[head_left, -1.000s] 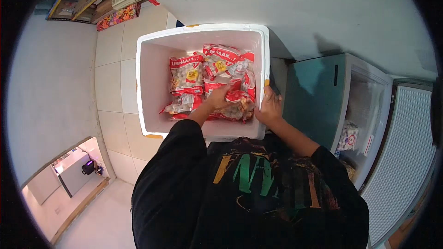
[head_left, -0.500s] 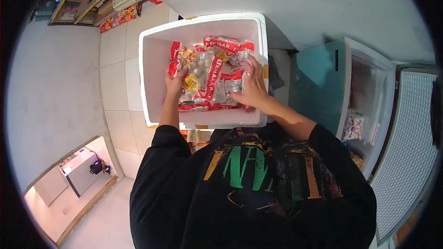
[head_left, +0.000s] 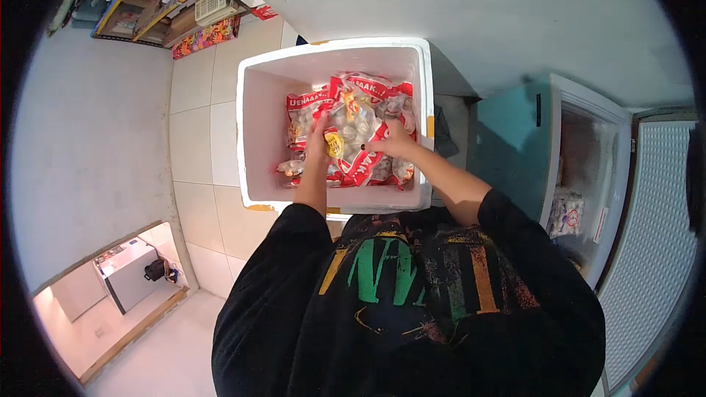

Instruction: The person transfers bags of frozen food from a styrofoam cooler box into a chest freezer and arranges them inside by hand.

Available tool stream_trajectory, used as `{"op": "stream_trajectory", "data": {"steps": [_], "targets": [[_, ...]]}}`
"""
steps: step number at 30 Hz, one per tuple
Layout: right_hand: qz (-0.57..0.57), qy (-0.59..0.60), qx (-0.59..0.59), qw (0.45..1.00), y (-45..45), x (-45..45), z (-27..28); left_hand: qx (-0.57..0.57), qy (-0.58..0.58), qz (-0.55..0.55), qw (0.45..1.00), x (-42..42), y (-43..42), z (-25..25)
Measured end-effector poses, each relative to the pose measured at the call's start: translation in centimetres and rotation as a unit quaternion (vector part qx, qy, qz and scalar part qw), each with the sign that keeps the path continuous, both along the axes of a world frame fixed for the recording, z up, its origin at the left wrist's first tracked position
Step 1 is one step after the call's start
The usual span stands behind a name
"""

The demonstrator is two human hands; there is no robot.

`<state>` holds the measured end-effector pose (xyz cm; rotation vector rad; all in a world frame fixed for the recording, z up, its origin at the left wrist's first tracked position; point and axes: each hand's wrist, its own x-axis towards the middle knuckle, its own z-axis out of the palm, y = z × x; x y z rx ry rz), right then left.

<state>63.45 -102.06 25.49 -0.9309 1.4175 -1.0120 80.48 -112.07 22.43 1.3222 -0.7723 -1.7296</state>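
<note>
Left hand [head_left: 316, 145]: fingers held the bag [head_left: 356, 132] by its left side.
Right hand [head_left: 397, 142]: fingers held its right side, thumb on top; the tips beneath were hidden.
Bag: slanted, upper middle of the frame, over other bags [head_left: 301, 105] inside the box [head_left: 241, 132].
Grip: the loose contents seemed to want even, gentle support.

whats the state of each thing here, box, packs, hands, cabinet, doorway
foam box: open, packs inside
left hand: gripping held pack's left side
right hand: gripping its right side
held pack: filled, slanted
other packs: filled, jumbled
teal-sided cabinet: contents visible, lid state unclear
doorway: open
</note>
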Motion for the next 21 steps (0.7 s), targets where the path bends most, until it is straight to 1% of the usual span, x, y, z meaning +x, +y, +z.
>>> {"op": "stream_trajectory", "data": {"steps": [1, 2, 3, 4, 5, 6, 7, 8, 9, 11, 12, 13, 14, 15, 16, 17, 19, 20, 21], "targets": [[-0.029, 0.005, -0.032, 0.999, 0.2, 0.0, 0.3, 0.067, 0.132, 0.003, 0.989, 0.6, 0.9, -0.9], [-0.068, 0.088, -0.078, 0.991, 0.0, 0.5, -1.5, 0.134, 0.260, 0.005, 0.956, 0.7, 2.0, -0.3], [-0.069, 0.089, -0.078, 0.991, 0.0, 0.3, -3.3, 0.135, 0.261, 0.005, 0.956, 0.7, 3.1, 0.2], [-0.045, 0.092, -0.052, 0.993, -0.1, 0.2, -3.7, 0.192, 0.242, -0.028, 0.951, 0.0, 4.6, 2.6], [-0.021, 0.096, -0.027, 0.995, -0.2, 0.0, -3.3, 0.248, 0.222, -0.061, 0.941, -0.5, 5.2, 4.0], [-0.023, 0.095, -0.024, 0.995, 0.0, -0.3, -2.9, 0.251, 0.221, -0.062, 0.940, -0.2, 5.3, 2.7], [0.028, 0.057, 0.010, 0.998, 0.0, -0.6, -1.1, 0.278, 0.185, -0.113, 0.936, 0.4, 5.4, 0.6], [0.079, 0.018, 0.042, 0.996, -0.1, -0.7, 0.0, 0.301, 0.148, -0.164, 0.928, 0.6, 5.4, -0.2], [0.077, 0.019, 0.041, 0.996, -0.4, -0.6, -0.1, 0.300, 0.148, -0.166, 0.928, 0.8, 5.4, -1.0], [0.176, 0.163, 0.088, 0.967, -0.6, -0.5, 0.2, 0.242, 0.082, -0.185, 0.949, 1.1, 5.8, -1.5], [0.201, 0.156, 0.113, 0.960, -0.4, -0.7, 0.4, 0.242, 0.075, -0.175, 0.951, 1.2, 5.9, -1.8], [0.199, 0.155, 0.113, 0.961, -0.1, -0.2, -1.0, 0.242, 0.074, -0.177, 0.951, 1.2, 6.0, -2.0], [0.148, 0.223, 0.102, 0.958, 0.5, 0.7, -3.7, 0.176, 0.022, -0.165, 0.970, 1.0, 6.1, -2.1], [0.097, 0.288, 0.091, 0.948, 0.9, 1.3, -5.2, 0.108, -0.031, -0.151, 0.982, 0.7, 6.3, -2.2], [0.052, 0.298, 0.133, 0.944, 1.3, 1.8, -3.2, 0.117, -0.081, -0.122, 0.982, 0.1, 6.4, -1.7], [0.051, 0.298, 0.132, 0.944, 1.6, 2.0, -2.9, 0.116, -0.081, -0.122, 0.982, -0.3, 6.5, -1.6], [-0.012, 0.281, 0.141, 0.949, 1.8, 2.3, -2.6, 0.105, -0.160, -0.103, 0.976, -0.5, 6.6, -1.6], [-0.014, 0.280, 0.140, 0.950, 1.8, 2.4, -2.6, 0.104, -0.161, -0.105, 0.976, -0.3, 6.4, -1.8], [-0.006, 0.282, 0.093, 0.955, 1.8, 2.3, -2.6, 0.114, -0.126, -0.118, 0.978, 0.0, 6.2, -2.2]]}}
